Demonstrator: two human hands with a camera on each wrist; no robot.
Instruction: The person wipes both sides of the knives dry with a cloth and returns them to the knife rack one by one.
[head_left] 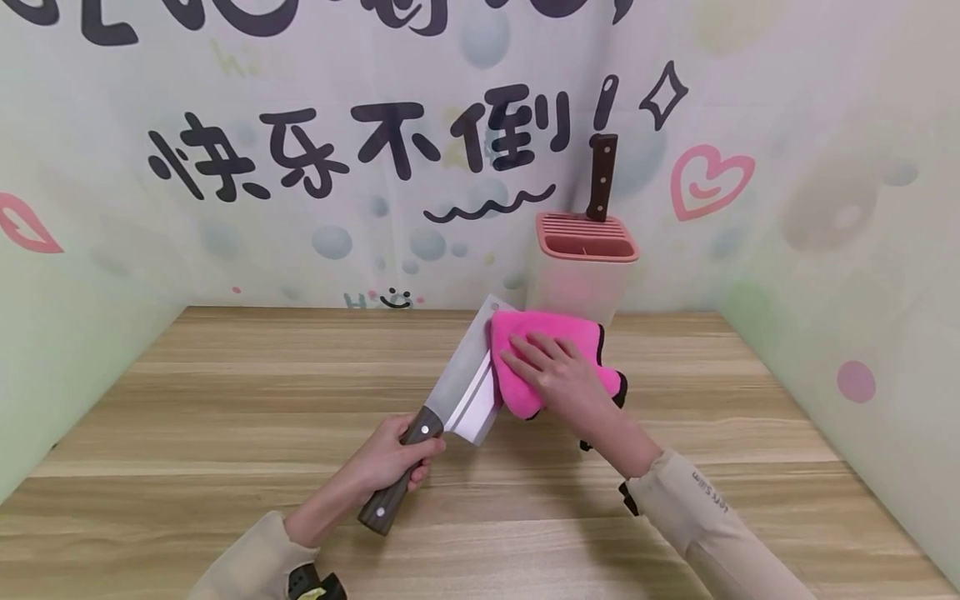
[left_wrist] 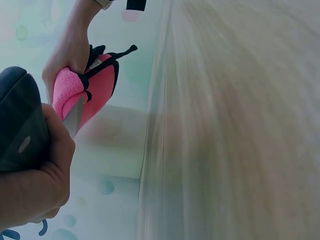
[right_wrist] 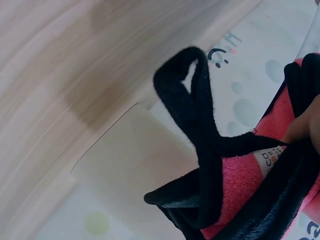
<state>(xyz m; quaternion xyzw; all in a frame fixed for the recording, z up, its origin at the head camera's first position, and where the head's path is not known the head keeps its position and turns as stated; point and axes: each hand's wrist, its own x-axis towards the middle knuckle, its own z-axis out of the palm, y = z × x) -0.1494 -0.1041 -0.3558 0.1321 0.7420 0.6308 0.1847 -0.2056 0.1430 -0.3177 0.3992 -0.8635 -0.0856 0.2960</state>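
Note:
My left hand grips the dark wooden handle of a cleaver, which is held above the table with its broad blade slanting up and away to the right. My right hand holds a folded pink cloth with black edging against the far right part of the blade. In the left wrist view the cloth bends around the blade's edge, with the right hand pinching it there. A black loop of the cloth hangs free in the right wrist view. The cloth hides part of the blade.
Behind the cloth stands a pale knife block with a pink slotted top. One dark-handled knife sticks up from it. The wood-grain table meets printed walls at the back and sides.

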